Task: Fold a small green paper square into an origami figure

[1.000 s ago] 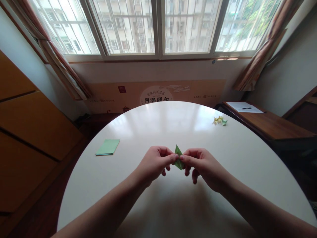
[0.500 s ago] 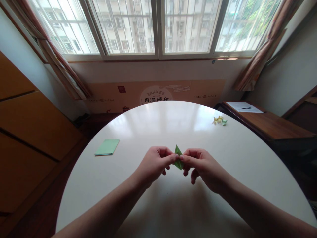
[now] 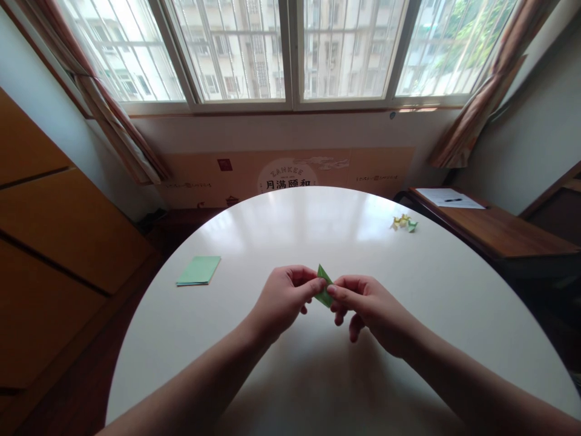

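A small piece of folded green paper (image 3: 324, 297), narrow and diamond-shaped with a pointed top, is held above the table between my two hands. My left hand (image 3: 290, 297) pinches its left side, thumb on the near face. From the other side, my right hand (image 3: 363, 298) grips it between thumb and index finger, the lower fingers loosely curled beneath. Both thumbs lie close together over the paper's middle and cover part of it. The fingers behind the paper are partly hidden.
The round white table (image 3: 254, 233) bears a stack of green paper sheets (image 3: 200, 270) at left and several small yellow and green folded paper pieces (image 3: 403, 223) at far right. Beyond it stands a wooden desk (image 3: 512, 227) with a white sheet (image 3: 447, 198) and a pen (image 3: 452, 200).
The green paper has tilted slightly, its upper tip leaning a little further left. Both hands keep hold of it, with the right thumb a touch lower.
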Motion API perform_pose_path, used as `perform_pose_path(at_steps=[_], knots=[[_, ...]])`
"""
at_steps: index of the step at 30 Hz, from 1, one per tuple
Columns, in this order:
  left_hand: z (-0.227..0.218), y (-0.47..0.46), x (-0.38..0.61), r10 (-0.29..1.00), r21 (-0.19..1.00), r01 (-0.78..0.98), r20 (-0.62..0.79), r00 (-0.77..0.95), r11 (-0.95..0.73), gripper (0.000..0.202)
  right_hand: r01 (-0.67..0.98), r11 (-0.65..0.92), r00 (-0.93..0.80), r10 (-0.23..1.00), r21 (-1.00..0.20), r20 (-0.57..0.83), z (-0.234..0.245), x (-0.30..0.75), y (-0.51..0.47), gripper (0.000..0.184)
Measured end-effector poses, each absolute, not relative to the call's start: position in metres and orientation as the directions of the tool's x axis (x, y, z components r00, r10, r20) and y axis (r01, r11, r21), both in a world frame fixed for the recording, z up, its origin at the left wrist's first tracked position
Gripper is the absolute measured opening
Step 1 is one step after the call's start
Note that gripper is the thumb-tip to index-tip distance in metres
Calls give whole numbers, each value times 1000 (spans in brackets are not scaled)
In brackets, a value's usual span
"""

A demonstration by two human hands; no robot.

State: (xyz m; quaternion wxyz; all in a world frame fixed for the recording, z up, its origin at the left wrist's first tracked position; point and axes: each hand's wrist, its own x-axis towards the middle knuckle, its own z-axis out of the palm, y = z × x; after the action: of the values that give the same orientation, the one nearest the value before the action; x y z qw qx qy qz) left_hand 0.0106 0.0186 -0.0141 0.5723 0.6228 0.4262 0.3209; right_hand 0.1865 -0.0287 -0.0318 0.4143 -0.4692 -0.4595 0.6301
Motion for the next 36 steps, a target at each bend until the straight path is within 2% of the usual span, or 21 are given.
perform_pose_path(at_steps=[8, 18, 22, 25, 27, 32, 36], knots=[[-16, 17, 10, 925, 992, 121, -17, 379, -31, 17, -66, -256, -232, 944, -964, -235, -33, 181, -29, 28], [-14, 17, 10, 930, 998, 61, -46, 365, 25, 17, -89, -252, -240, 944, -964, -225, -32, 181, -31, 25], [-15, 19, 9, 934, 999, -4, -35, 356, 39, 19, -227, -292, -249, 940, -929, -234, -30, 184, -29, 29], [-15, 20, 9, 916, 997, -66, -2, 401, 31, 20, -372, -376, -233, 923, -849, -306, -29, 185, -26, 38], [-15, 20, 10, 892, 994, -109, 23, 451, 29, 18, -420, -422, -283, 902, -803, -327, -29, 185, -26, 39], [-15, 16, 10, 877, 986, -156, 31, 479, 51, 17, -451, -442, -489, 849, -775, -200, -31, 185, -29, 29], [-15, 15, 9, 843, 986, -164, 53, 536, 43, 16, -506, -463, -517, 838, -728, -173, -31, 186, -31, 22]])
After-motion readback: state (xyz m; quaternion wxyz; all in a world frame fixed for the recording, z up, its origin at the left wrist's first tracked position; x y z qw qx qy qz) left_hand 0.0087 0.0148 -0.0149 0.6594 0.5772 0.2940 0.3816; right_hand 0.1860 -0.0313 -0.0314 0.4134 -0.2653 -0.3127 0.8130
